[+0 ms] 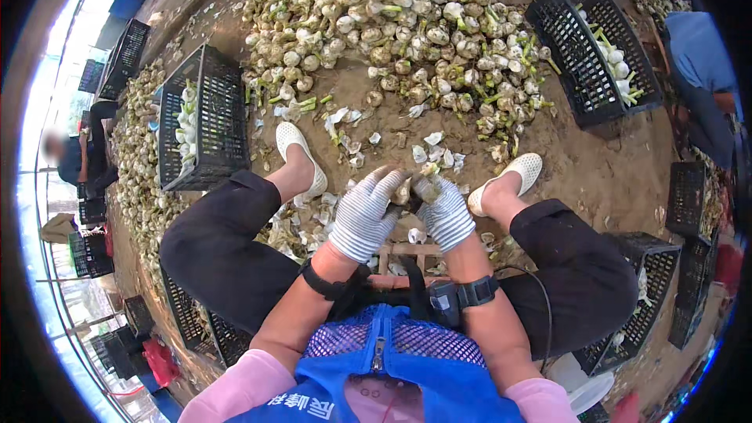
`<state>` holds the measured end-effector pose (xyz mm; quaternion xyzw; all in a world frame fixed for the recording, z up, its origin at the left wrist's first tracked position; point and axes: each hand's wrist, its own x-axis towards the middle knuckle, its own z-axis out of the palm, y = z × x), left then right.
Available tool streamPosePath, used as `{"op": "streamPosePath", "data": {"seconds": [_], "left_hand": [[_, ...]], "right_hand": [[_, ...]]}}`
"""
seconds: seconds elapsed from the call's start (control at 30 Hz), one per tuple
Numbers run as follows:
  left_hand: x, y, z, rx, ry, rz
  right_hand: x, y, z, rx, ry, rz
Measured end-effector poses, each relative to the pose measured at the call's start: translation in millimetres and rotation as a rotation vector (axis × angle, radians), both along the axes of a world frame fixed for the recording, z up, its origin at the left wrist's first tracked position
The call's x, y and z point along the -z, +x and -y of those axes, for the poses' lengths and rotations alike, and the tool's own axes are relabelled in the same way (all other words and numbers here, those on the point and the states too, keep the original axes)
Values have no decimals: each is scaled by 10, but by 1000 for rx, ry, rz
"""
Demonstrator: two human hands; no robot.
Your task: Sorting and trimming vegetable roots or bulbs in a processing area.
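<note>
My left hand (365, 207), in a grey-and-white striped glove with soiled fingertips, is closed on a garlic bulb (402, 192) between my knees. My right hand (446, 211) wears a matching glove. Its bent fingers are close beside the bulb, and a pale scrap (430, 169) shows at their tips; what they grip is partly hidden. Peeled garlic skins (435, 153) lie scattered on the earth floor beneath and ahead of both hands. Beyond my feet spreads a large heap of untrimmed garlic bulbs (376, 17), some with green stem stubs.
A black plastic crate (220, 123) at left and another (578, 64) at right hold whitish garlic. A further crate (652, 282) stands beside my right knee. White perforated shoes (299, 155) flank the skins. A person (73, 155) sits far left; another person (702, 64) is at far right.
</note>
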<state>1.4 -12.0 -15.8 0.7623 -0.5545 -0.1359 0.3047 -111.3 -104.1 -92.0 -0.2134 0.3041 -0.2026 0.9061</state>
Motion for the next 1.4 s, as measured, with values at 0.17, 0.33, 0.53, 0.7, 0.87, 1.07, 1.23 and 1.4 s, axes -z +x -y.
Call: {"op": "streamPosePath", "data": {"seconds": [0.17,0.33,0.53,0.7,0.87,1.07,1.23,1.4], "left_hand": [[-48,87,81,33,8,19],[27,153,25,-75,-62,-297],[347,269,-178,-389,-168,-1766],[252,205,-201,-352,-99,-1401],[34,129,-242,-268,-27,-1142],[-33,132,-387,-270,-21,-730],[-224,129,-436,-226,-133,-627],[-246,96,-398,-153,11,-208]], "right_hand": [[-107,36,64,-68,-103,-186],[-305,33,94,-165,-380,-384],[-527,82,-46,-137,-1036,-425],[-419,24,-64,-92,-674,-310],[-331,-89,-64,-400,-890,-239],[291,26,397,-192,-513,-270],[828,127,330,-445,-516,-354],[378,26,134,-358,-280,5]]}}
